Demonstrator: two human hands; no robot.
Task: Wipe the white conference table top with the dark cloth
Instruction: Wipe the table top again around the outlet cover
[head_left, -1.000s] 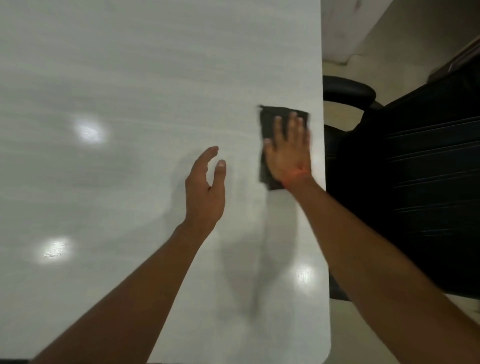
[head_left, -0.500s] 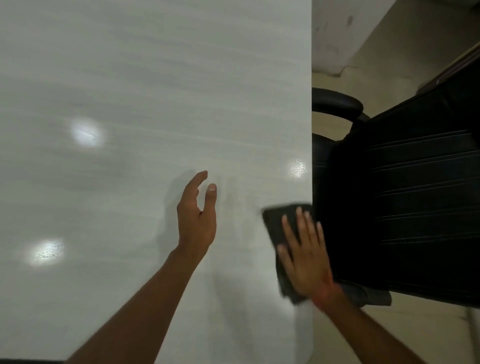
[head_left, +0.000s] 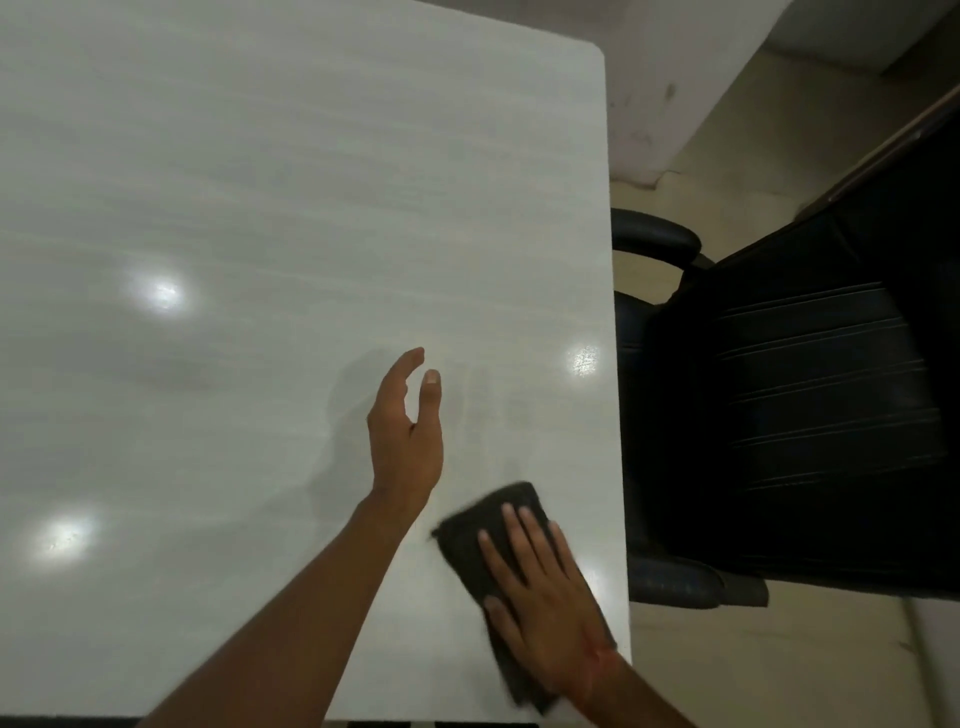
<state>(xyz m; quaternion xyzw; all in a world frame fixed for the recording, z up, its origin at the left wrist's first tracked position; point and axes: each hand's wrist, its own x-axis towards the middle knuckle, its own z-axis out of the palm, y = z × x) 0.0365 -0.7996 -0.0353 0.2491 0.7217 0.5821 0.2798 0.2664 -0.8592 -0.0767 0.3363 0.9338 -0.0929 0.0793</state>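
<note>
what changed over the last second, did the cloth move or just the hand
Both moved together: the right hand, flat on the cloth, dragged it along the table's right edge toward the person, from beside the chair armrest down near the front corner, then slightly inward. Nothing was taken hold of or let go. The left hand stayed open, holding nothing.

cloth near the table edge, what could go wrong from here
1. The dark cloth sits close to the white conference table top's right edge, so a wide stroke might push it off toward the black office chair.
2. The right hand only presses flat on it, so it could bunch or slip.
</note>
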